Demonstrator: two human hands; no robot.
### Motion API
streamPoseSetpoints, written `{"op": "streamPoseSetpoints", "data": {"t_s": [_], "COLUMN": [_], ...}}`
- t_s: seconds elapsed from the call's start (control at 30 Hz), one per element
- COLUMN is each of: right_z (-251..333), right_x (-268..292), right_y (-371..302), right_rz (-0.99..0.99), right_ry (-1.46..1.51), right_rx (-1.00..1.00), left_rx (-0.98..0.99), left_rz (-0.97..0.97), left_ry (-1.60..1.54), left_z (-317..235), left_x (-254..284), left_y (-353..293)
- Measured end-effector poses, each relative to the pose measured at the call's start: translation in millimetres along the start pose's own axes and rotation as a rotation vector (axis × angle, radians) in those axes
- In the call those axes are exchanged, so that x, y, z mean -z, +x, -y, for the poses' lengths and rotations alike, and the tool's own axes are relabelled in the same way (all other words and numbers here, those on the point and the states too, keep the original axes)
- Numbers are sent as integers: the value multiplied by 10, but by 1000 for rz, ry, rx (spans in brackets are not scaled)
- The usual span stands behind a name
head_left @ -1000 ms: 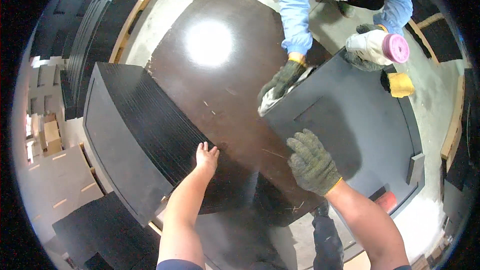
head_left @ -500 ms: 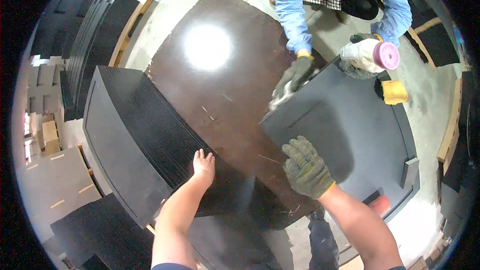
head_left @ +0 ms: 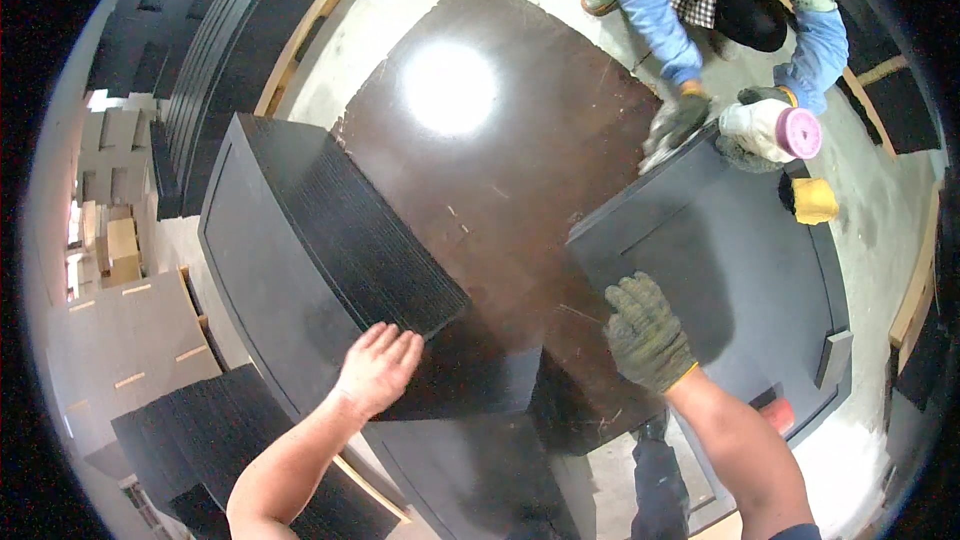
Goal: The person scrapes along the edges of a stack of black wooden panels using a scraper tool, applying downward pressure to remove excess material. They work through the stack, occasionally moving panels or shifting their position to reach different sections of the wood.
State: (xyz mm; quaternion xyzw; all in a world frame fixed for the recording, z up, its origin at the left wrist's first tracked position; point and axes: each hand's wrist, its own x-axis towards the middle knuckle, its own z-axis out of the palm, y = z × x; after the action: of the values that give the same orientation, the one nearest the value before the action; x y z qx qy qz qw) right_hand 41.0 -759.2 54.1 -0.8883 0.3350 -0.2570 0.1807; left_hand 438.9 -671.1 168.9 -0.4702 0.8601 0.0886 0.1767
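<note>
My bare left hand (head_left: 382, 368) is at the near corner of a tall stack of dark panels (head_left: 345, 230), fingers stretched over the top panel's edge and nothing held. A dark green knit work glove covers my right hand (head_left: 648, 333). Its fingers lie extended over the near left edge of a dark grey panel (head_left: 740, 260). Across from me, a co-worker's gloved hand (head_left: 683, 120) presses a whitish cloth (head_left: 660, 148) along that panel's far edge. Their other gloved hand holds a white container (head_left: 752, 130) with a pink end.
A brown, shiny board (head_left: 530, 120) lies between the stack and the grey panel. On the panel are a yellow-and-black pad (head_left: 812, 200), a small grey block (head_left: 833, 360) and a red object (head_left: 778, 414), partly hidden by my arm. More dark panels (head_left: 205, 70) stand at the left.
My left hand has come back toward me along the stack to its near corner. The co-worker's cloth hand has slid farther along the panel edge. The whole view has shifted slightly.
</note>
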Motion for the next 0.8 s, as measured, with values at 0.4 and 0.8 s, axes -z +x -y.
{"op": "streamPoseSetpoints", "data": {"t_s": [0.4, 0.8], "right_z": [-70, 1845], "right_x": [-29, 1086], "right_y": [19, 348], "right_rz": [-16, 690], "right_ry": [-68, 301], "right_rx": [110, 169], "left_rx": [88, 73], "left_rz": [-435, -492], "left_ry": [-270, -325], "left_z": [158, 198], "left_x": [-269, -387], "left_y": [-123, -175]}}
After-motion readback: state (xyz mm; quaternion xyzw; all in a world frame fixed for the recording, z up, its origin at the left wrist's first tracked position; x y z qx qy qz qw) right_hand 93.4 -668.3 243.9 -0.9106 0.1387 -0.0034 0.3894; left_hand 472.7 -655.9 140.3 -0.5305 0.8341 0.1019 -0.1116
